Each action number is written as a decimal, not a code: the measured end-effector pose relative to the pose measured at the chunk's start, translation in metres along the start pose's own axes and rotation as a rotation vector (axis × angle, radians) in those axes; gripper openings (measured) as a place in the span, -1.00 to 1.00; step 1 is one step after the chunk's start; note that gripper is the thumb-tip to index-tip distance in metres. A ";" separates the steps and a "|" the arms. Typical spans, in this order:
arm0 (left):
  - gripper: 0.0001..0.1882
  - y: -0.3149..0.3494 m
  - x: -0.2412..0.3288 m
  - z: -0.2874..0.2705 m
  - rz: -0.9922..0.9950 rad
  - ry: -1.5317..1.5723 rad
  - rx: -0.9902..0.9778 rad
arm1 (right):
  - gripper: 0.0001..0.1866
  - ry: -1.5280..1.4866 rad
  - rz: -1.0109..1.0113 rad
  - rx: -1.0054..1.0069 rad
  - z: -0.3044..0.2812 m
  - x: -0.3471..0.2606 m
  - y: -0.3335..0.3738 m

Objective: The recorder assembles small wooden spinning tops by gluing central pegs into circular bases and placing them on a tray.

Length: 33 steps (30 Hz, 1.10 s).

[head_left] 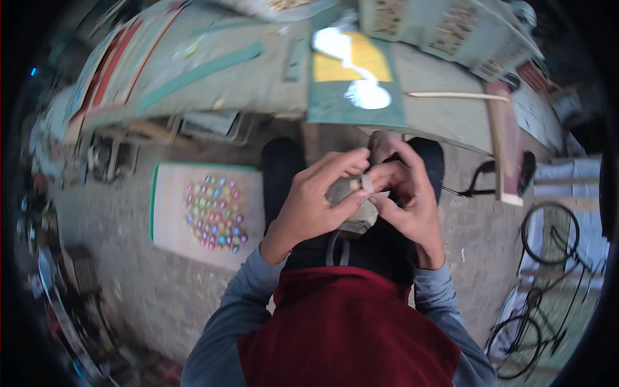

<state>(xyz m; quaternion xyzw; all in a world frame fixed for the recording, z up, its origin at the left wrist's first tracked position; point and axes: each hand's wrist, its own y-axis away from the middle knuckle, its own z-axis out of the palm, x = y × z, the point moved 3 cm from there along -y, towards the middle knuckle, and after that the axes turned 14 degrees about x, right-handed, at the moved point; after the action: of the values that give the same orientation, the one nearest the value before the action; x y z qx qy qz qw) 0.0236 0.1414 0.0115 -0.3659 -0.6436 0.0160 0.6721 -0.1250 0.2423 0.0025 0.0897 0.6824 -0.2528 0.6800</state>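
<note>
Over my lap my left hand (320, 192) and my right hand (410, 201) come together, fingers curled and thumbs nearly meeting. Between their fingertips is a small pale band-like piece (367, 183); blur hides what kind of thing it is. Both hands look pinched closed around it. Just beneath them lies a grey, rough-looking thing (361, 222), mostly covered by my fingers. Beyond the fingertips a brownish rounded object (379, 143) stands near the table edge, partly hidden by my right hand.
Left of my legs, a pale green-edged board (169, 222) bears several small shiny coloured round pieces (216, 209). Ahead stands a worktable (258, 84) with a green mat (322, 106), a yellow sheet (377, 64), a thin stick (454, 96) and a compartmented tray (412, 35). A bicycle (538, 303) is at right.
</note>
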 end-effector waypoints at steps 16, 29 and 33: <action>-0.83 0.140 -0.120 -0.121 -0.742 0.381 0.525 | -0.55 0.375 0.035 0.231 -0.028 0.043 0.020; -0.69 0.210 -0.314 -0.227 -0.568 -0.916 0.579 | -0.74 0.668 -0.171 0.540 -0.079 0.075 0.021; -0.65 0.202 -0.321 -0.210 -0.421 -1.023 0.550 | -0.75 0.704 -0.176 0.529 -0.073 0.070 0.019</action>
<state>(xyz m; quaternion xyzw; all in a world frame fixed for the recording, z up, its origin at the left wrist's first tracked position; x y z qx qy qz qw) 0.2434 0.0325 -0.3457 0.0098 -0.9151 0.2219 0.3366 -0.1849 0.2771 -0.0739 0.2827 0.7891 -0.4297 0.3359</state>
